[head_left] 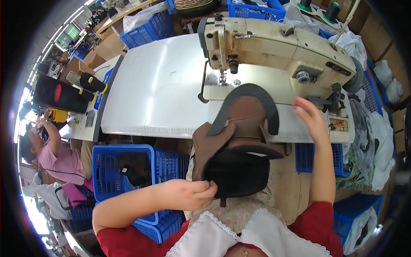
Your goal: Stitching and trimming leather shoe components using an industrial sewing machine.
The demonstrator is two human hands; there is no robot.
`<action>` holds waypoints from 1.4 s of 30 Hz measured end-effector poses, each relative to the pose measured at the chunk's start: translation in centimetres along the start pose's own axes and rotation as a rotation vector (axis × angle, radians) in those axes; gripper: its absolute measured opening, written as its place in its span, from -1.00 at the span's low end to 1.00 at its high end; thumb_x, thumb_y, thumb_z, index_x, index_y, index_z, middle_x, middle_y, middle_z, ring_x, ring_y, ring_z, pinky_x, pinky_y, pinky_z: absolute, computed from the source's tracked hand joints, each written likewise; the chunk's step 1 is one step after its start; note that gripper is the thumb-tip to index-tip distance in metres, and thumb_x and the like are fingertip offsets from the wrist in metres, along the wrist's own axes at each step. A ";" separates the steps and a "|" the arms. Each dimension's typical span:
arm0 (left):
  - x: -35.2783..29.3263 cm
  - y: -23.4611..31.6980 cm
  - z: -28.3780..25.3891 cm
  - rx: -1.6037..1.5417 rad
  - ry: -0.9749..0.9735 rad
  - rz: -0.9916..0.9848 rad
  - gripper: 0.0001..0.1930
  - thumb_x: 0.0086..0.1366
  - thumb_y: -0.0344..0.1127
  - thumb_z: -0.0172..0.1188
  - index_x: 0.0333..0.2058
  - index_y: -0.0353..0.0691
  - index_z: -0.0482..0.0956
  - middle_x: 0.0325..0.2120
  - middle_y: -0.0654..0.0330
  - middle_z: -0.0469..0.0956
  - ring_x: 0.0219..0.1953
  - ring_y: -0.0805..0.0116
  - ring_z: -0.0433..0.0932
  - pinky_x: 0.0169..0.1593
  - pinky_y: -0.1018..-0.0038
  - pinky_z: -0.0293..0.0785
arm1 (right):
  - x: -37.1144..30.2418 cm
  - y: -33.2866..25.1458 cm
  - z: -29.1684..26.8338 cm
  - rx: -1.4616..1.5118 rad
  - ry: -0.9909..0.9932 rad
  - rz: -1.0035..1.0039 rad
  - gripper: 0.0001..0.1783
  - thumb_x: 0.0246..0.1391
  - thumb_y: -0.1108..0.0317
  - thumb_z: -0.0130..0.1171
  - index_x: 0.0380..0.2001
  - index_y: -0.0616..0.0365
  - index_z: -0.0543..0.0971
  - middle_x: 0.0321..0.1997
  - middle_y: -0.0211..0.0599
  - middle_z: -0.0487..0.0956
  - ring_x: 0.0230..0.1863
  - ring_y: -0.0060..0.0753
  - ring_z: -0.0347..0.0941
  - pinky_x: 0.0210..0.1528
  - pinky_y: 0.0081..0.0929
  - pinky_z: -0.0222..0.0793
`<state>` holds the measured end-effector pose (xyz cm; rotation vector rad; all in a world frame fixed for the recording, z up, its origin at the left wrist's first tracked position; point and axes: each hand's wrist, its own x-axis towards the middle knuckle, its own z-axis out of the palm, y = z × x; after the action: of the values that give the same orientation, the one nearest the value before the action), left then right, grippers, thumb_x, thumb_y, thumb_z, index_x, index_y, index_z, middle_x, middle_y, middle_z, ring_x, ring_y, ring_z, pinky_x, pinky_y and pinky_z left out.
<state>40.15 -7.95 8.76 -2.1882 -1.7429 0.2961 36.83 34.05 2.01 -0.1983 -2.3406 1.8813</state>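
Note:
A brown leather-like bag piece (pixel 246 113) with a black lining (pixel 235 177) lies over my lap and the table's front edge. Along its top runs a dark, horseshoe-shaped strip (pixel 252 91), just in front of the needle area of the sewing machine (pixel 274 45). My left hand (pixel 192 193) pinches the lining's lower left edge between thumb and fingers. Off to the right, my right hand (pixel 309 116) is raised over the table with its fingers stretched out, apart from the bag piece and holding nothing. The presser foot (pixel 223 78) stands behind the strip.
On the left, a blue crate (pixel 124 150) holds a dark brown piece. Another blue crate (pixel 147 31) stands behind the white table (pixel 150 81). Thread cones (pixel 332 12) are at the back right. A person in pink (pixel 60 158) sits at the far left. Plastic-wrapped bundles (pixel 374 141) hang at right.

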 end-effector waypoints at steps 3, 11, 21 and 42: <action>0.8 -0.8 -1.7 0.054 -0.074 0.146 -0.82 0.06 -0.20 0.13 -0.40 -0.06 0.66 -0.21 0.23 0.57 0.01 0.34 0.43 0.12 0.51 0.28 | 3.0 -2.5 4.5 0.274 -0.356 0.281 -0.47 0.14 0.26 0.26 0.12 0.33 0.49 0.11 -0.17 0.57 0.09 -0.38 0.48 0.18 -0.43 0.34; -1.2 -0.1 -1.9 0.110 0.000 0.169 -0.67 0.18 -0.16 0.14 -0.13 -0.15 0.65 0.07 0.14 0.50 0.19 0.27 0.35 0.27 0.45 0.20 | 0.5 -3.6 5.7 0.384 -0.313 0.101 -0.57 -0.06 0.51 0.38 -0.06 0.34 0.59 -0.12 -0.26 0.66 -0.13 -0.46 0.57 0.02 -0.45 0.47; -1.6 -5.4 6.8 -1.366 0.410 -1.222 0.17 -0.11 0.12 0.56 0.37 -0.29 0.11 0.22 -0.13 0.34 0.34 0.01 0.24 0.39 0.23 0.09 | -5.8 -7.1 8.5 0.180 -0.173 -0.204 -0.77 0.05 0.54 0.32 -0.17 0.29 0.67 -0.25 -0.37 0.68 -0.25 -0.58 0.55 -0.12 -0.60 0.46; 2.7 -4.8 2.4 -0.963 0.287 -0.965 -0.66 -0.21 -0.59 0.28 -0.37 -0.35 0.42 -0.30 0.03 0.48 -0.15 -0.02 0.51 -0.03 0.29 0.46 | -9.5 -11.2 10.9 -0.965 -0.400 -0.425 -0.65 -0.14 0.29 0.39 -0.30 0.13 0.49 -0.39 -0.19 0.51 -0.25 -0.10 0.53 -0.20 -0.14 0.40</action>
<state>35.59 -4.08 8.43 -1.3430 -2.7786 -1.2170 43.90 19.48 10.43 0.5916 -3.0293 0.5378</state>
